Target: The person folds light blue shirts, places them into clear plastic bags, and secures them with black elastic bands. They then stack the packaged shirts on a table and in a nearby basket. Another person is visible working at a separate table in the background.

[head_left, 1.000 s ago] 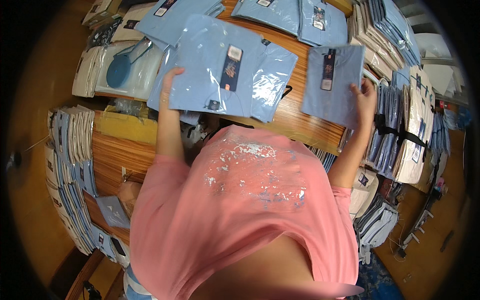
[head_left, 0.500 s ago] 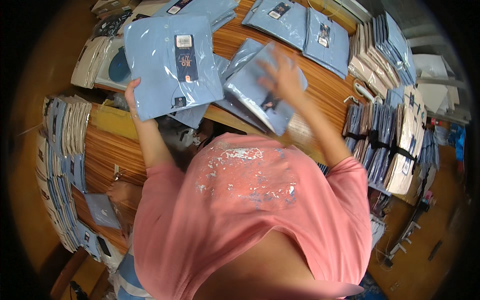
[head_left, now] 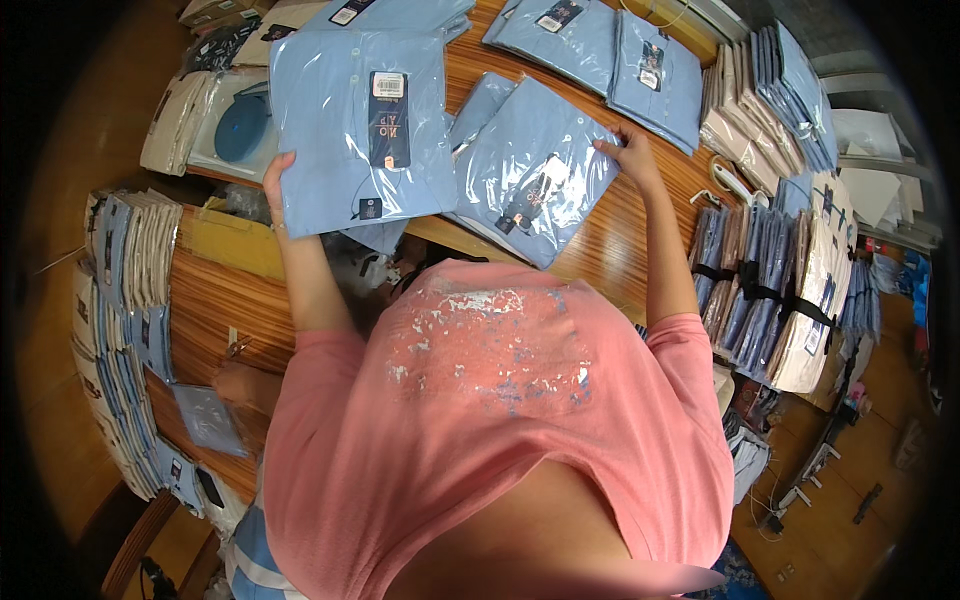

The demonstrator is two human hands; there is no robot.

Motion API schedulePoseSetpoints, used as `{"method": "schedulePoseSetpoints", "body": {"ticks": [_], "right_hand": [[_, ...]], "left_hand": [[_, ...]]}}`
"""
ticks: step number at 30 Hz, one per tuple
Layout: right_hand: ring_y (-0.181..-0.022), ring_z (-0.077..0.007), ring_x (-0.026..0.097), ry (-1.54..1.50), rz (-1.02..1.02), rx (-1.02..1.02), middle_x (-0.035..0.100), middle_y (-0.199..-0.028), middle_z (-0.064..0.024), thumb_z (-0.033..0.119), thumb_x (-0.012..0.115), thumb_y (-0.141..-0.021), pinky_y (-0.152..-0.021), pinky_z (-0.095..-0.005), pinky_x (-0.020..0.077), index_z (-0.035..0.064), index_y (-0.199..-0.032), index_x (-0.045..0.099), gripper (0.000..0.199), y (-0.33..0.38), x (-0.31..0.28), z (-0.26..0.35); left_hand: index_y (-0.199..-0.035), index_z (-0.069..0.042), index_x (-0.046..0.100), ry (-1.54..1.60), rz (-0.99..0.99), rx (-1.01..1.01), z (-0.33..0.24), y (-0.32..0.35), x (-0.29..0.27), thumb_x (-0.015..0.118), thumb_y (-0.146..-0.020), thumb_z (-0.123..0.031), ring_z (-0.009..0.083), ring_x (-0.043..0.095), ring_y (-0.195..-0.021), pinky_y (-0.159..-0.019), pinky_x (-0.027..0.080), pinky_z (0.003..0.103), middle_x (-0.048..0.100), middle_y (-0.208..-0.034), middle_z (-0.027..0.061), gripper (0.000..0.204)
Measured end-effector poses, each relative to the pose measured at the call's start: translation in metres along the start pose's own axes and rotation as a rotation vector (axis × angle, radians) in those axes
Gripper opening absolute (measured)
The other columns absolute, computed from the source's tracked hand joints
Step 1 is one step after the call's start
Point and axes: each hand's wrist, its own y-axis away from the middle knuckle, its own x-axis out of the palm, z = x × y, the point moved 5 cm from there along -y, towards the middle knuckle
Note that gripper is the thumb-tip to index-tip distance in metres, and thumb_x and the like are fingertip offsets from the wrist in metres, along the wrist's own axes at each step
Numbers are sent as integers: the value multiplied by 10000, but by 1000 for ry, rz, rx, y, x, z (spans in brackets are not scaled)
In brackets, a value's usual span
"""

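Note:
My left hand (head_left: pixel 277 181) grips the left edge of a folded light-blue shirt in a clear bag (head_left: pixel 360 125), which lies on a stack at the table's near left. My right hand (head_left: pixel 625 150) holds the far corner of a second bagged light-blue shirt (head_left: pixel 535 170), which lies tilted on the wooden table (head_left: pixel 620 240) just right of the first. Both shirts carry a dark tag. My pink shirt fills the lower middle of the view and hides the table's near edge.
More bagged blue shirts (head_left: pixel 600 45) lie at the table's far side. Strapped bundles of folded shirts (head_left: pixel 780 290) stand on the right, and stacks line the left (head_left: pixel 120 300). A white box with a blue round thing (head_left: pixel 240 125) sits far left.
My right hand brought a bagged shirt from the right side of the table to the middle and set it down tilted beside the shirt under my left hand.

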Motion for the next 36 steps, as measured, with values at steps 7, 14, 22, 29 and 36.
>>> {"method": "schedulePoseSetpoints", "body": {"ticks": [7, 14, 22, 29, 36], "right_hand": [[-690, -143, 553, 151, -105, -170, 614, -786, -64, 179, 765, -672, -644, -272, 440, 12, -887, 606, 314, -40, 29, 32], [-836, -230, 571, 681, -315, -211, 595, -921, -146, 259, 764, -650, -695, -339, 454, 59, -984, 617, 416, -2, 33, 84], [-943, -207, 553, -843, 155, 98, 536, -1130, -118, 197, 673, -796, -755, -280, 488, -22, -1335, 253, 718, 53, 66, 132], [-626, -128, 544, -382, -274, -87, 588, -934, -105, 59, 707, -731, -521, -254, 464, -49, -1295, 303, 703, 91, 40, 92], [-516, -119, 486, -175, -297, 64, 495, -656, -53, 96, 727, -703, -434, -267, 402, -70, -1282, 333, 720, 82, 65, 19]], "left_hand": [[-1187, 68, 451, -44, 72, -71, 5, -7, 22, 546, -735, -257, 317, 566, -972, -880, 447, 398, 566, -1085, 202, 564], [-1220, 86, 414, 86, 212, -236, 25, -5, 36, 528, -744, -227, 338, 564, -997, -892, 447, 425, 548, -1114, 240, 581], [-1262, 60, 388, 199, 504, -388, 65, -31, 107, 503, -744, -230, 332, 542, -1066, -935, 425, 429, 525, -1189, 218, 604], [-1231, 25, 436, -597, 443, -78, 108, -44, 148, 595, -807, -98, 230, 581, -966, -872, 452, 306, 592, -1073, 157, 469], [-1197, 1, 478, -1399, 417, 291, 121, -55, 125, 627, -797, -162, 257, 538, -1023, -881, 420, 352, 570, -1092, 158, 457]]}}
